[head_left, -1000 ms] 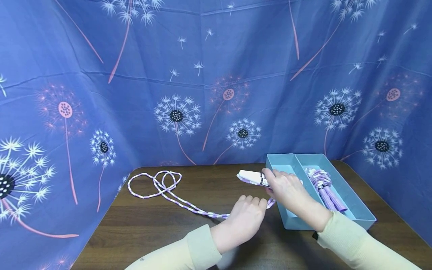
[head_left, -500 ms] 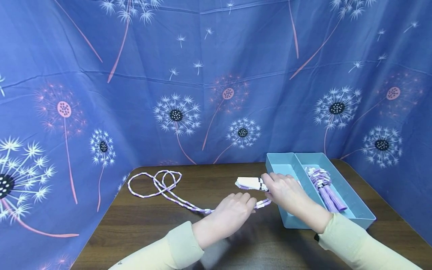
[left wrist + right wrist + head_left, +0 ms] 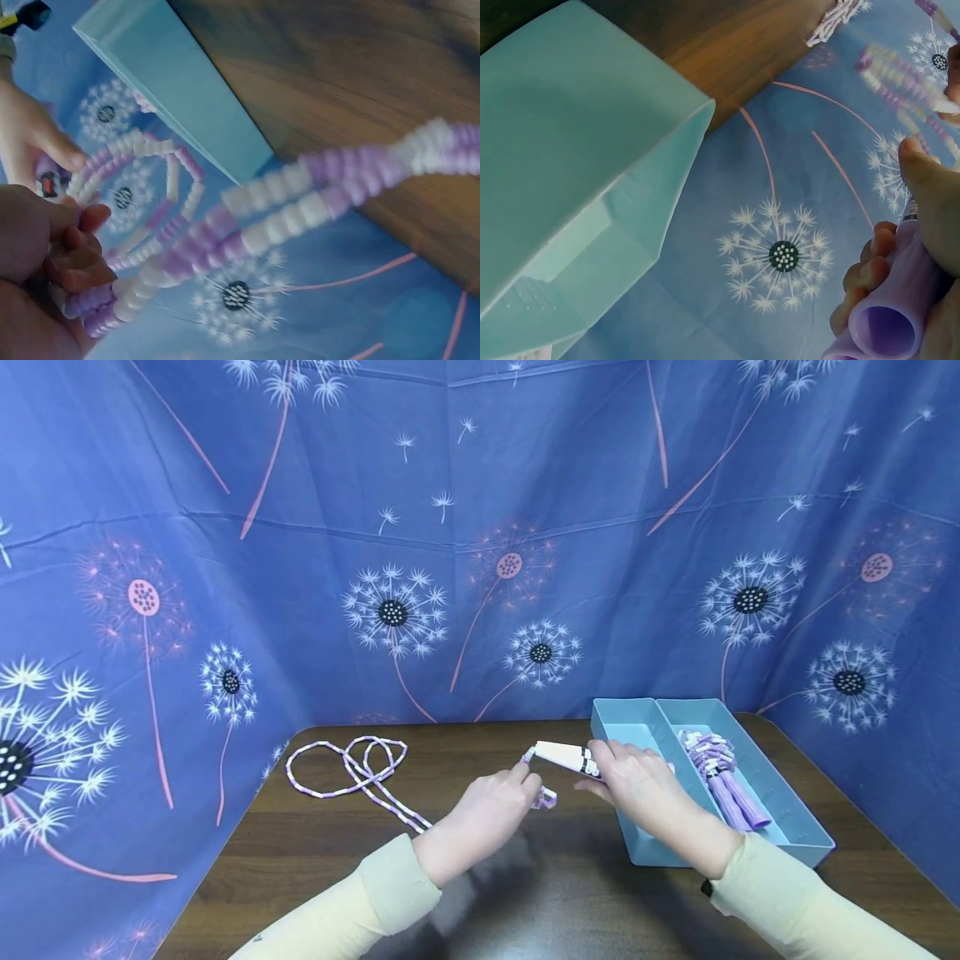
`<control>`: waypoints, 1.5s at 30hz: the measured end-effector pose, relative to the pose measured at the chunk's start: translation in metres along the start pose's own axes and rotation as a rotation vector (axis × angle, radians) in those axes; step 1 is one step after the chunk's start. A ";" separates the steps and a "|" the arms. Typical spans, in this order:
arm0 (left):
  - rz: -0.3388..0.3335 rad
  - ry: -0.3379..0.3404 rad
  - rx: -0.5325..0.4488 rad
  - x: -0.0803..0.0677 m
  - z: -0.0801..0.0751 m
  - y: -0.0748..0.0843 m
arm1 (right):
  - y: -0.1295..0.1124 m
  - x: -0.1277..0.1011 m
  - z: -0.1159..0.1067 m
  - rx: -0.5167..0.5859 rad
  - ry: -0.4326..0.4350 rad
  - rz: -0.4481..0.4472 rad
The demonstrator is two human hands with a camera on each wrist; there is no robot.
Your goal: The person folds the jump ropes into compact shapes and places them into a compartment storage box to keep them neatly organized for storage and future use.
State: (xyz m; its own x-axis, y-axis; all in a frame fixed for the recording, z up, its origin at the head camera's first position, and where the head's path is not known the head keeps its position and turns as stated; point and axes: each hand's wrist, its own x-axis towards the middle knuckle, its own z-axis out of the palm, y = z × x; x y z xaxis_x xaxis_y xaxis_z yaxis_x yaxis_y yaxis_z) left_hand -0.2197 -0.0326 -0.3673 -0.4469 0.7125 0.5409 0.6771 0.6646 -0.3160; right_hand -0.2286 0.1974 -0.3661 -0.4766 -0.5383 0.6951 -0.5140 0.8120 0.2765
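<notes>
A purple and white beaded jump rope (image 3: pixel 347 770) lies in loops at the table's back left. Its near end runs up to my hands. My right hand (image 3: pixel 594 770) grips the rope's handles (image 3: pixel 564 755), white toward the tip and purple at the butt (image 3: pixel 889 324), just left of the teal tray (image 3: pixel 637 852). My left hand (image 3: pixel 527 783) pinches a doubled strand of beads (image 3: pixel 247 229) right below the handles, and a small loop (image 3: pixel 546 798) hangs between the two hands.
The teal tray (image 3: pixel 169 79) has two long compartments. A second bundled purple jump rope (image 3: pixel 722 775) lies in the right one. A blue dandelion-print cloth (image 3: pixel 450 527) closes in the back and both sides. The table is dark wood (image 3: pixel 570 902).
My left hand slid along the rope, up and left toward the handles. The slack strand on the table between the loops and my hands got shorter. The right hand barely moved.
</notes>
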 end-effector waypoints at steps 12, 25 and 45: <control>-0.065 0.018 -0.031 0.018 0.007 0.014 | -0.013 0.006 0.001 0.050 -0.067 0.067; -0.010 0.052 -0.117 0.010 -0.001 0.041 | -0.011 0.002 0.008 0.038 -0.066 0.032; 0.130 -0.037 -0.012 0.001 -0.029 0.028 | -0.007 -0.011 0.010 -0.063 -0.008 -0.159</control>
State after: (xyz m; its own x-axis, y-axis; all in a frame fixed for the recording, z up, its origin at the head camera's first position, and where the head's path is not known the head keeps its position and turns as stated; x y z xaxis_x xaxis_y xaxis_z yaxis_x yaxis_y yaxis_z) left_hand -0.1839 -0.0193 -0.3525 -0.3762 0.8002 0.4670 0.7377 0.5637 -0.3716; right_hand -0.2270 0.1956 -0.3821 -0.3986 -0.6624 0.6343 -0.5378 0.7290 0.4234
